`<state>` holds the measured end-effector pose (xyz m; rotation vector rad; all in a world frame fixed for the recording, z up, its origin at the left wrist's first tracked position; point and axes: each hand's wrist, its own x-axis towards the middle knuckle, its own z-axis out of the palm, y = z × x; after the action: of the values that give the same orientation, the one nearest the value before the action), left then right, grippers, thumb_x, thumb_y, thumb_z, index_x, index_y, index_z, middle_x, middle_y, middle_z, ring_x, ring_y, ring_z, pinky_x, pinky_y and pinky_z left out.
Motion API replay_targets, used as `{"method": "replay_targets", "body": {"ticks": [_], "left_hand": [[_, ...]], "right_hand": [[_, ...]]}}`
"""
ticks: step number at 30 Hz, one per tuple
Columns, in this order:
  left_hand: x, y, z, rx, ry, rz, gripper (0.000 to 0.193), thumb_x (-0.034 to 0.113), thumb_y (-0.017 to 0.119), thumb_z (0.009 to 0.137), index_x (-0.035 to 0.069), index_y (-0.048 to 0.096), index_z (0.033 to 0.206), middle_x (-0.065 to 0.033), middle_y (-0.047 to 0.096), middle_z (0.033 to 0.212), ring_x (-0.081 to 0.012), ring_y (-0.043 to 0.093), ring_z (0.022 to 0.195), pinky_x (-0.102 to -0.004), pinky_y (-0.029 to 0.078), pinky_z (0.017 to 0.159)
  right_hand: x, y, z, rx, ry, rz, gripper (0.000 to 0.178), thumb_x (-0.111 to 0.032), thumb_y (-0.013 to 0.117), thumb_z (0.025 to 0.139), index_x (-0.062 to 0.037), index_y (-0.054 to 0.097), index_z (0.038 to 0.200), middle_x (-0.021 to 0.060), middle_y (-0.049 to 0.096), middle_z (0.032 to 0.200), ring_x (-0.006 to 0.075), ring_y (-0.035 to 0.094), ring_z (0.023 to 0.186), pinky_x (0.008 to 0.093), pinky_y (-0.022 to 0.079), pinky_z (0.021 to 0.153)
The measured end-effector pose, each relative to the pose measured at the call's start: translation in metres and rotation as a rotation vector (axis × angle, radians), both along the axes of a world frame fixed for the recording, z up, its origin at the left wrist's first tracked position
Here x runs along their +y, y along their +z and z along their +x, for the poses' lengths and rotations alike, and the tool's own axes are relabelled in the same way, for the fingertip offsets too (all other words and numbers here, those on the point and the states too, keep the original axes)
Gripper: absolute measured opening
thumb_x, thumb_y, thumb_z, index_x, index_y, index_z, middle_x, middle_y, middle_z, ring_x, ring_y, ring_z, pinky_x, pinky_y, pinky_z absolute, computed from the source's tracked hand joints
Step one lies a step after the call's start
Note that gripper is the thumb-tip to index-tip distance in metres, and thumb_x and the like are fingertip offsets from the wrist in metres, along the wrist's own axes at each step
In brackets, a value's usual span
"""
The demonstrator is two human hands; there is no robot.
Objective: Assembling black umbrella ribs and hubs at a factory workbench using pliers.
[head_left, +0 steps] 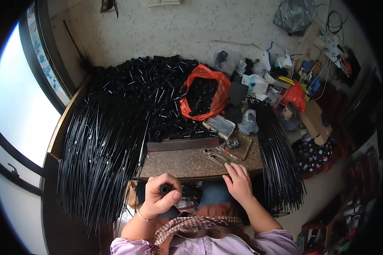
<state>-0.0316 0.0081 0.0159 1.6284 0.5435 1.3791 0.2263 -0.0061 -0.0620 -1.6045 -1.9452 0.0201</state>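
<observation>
My left hand [156, 199] is wrapped round a black tubular handle [165, 188], its hollow round end facing up between thumb and fingers. It is held in front of the table's near edge. My right hand [240, 182] lies at that edge, fingers bent over the handle ends of metal pliers [215, 157]; the fingertips are partly hidden. The pliers' jaws point away to the left on the brown tabletop [174, 163]. Just beyond them are a dark ball of small metal pieces [232, 143] and a shallow tray [244, 149].
Black handles [136, 80] are heaped at the back. Long black rods [98, 157] overhang the left side, and another bundle [278, 161] the right. A red plastic bag [219, 102] holds small black parts. A dark bar [183, 145] lies before the heap; a thin-wire box [220, 126] stands near.
</observation>
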Motion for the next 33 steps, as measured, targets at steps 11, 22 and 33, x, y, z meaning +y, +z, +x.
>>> {"method": "replay_targets", "body": {"ticks": [11,22,33], "left_hand": [[0.018,-0.005,0.014,0.054,-0.075,0.014,0.054,0.046,0.047,0.087,-0.004,0.058,0.104,0.0015,0.046,0.054,-0.0047,0.042,0.048,-0.0187,0.034,0.048],[0.013,-0.001,-0.002,-0.114,0.260,-0.201,0.052,0.039,0.036,0.091,-0.005,0.060,0.102,-0.0006,0.049,0.061,-0.0051,0.040,0.049,-0.0182,0.029,0.046],[0.005,0.017,0.012,-0.119,0.163,-0.150,0.054,0.042,0.041,0.087,-0.006,0.063,0.094,-0.0014,0.050,0.055,-0.0056,0.040,0.049,-0.0195,0.029,0.046]], "right_hand": [[-0.013,-0.001,-0.004,1.222,0.068,-0.918,0.015,-0.003,0.057,0.075,-0.0019,0.055,0.089,0.0057,0.046,0.104,0.0130,0.053,0.073,0.0214,0.042,0.060],[-0.046,0.115,-0.038,-0.121,0.395,0.248,0.022,-0.018,0.076,0.051,-0.0054,0.061,0.061,0.0054,0.056,0.094,0.0328,0.048,0.095,0.0428,0.039,0.081],[-0.057,0.016,-0.040,1.930,1.017,-1.551,0.034,-0.034,0.059,0.083,-0.0007,0.053,0.081,0.0215,0.061,0.075,0.0245,0.061,0.055,0.0303,0.049,0.050]]}}
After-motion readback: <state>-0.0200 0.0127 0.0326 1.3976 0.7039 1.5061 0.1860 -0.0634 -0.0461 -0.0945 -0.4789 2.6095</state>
